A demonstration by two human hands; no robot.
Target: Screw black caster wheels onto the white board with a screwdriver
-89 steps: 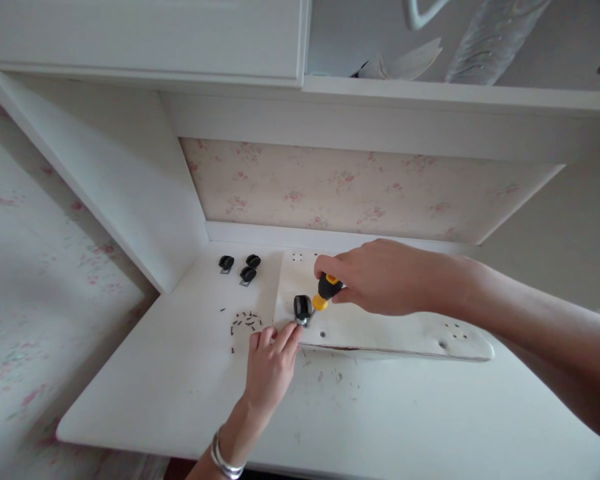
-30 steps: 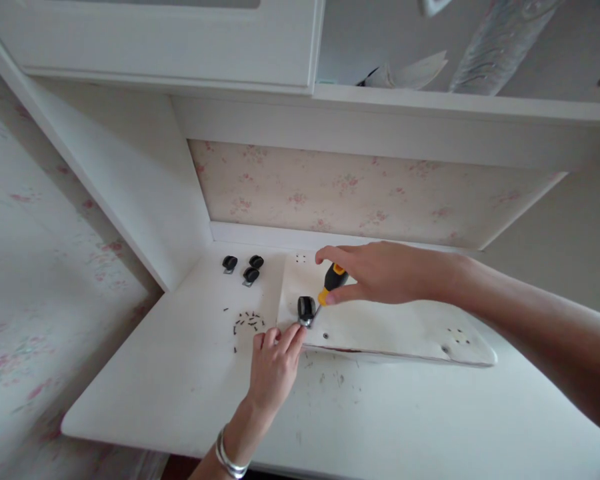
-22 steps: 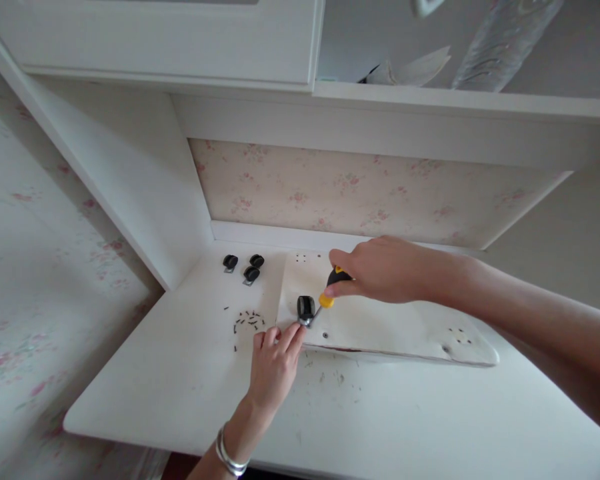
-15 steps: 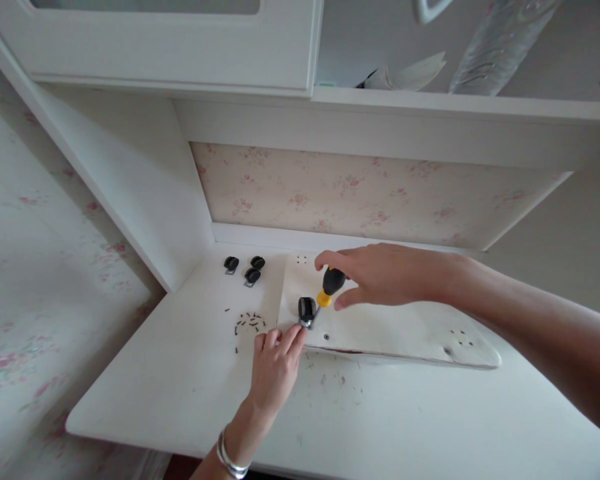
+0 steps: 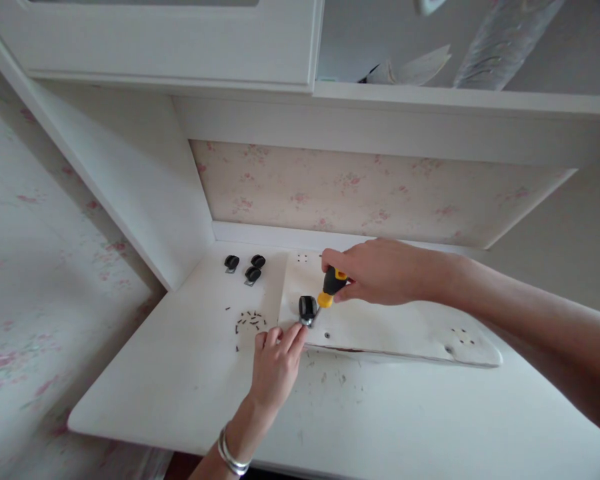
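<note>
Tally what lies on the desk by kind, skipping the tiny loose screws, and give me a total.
White board: 1
Screwdriver: 1, gripped by the right hand
Black casters: 4, one on-board caster by the left hand, three loose casters at the back left
Total: 6

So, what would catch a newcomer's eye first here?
The right hand grips a yellow-and-black screwdriver, its tip at a black caster on the white board. The left hand has its fingertips at that caster's base. Left of them on the desk lie scattered screws, with three spare casters farther back.
</note>
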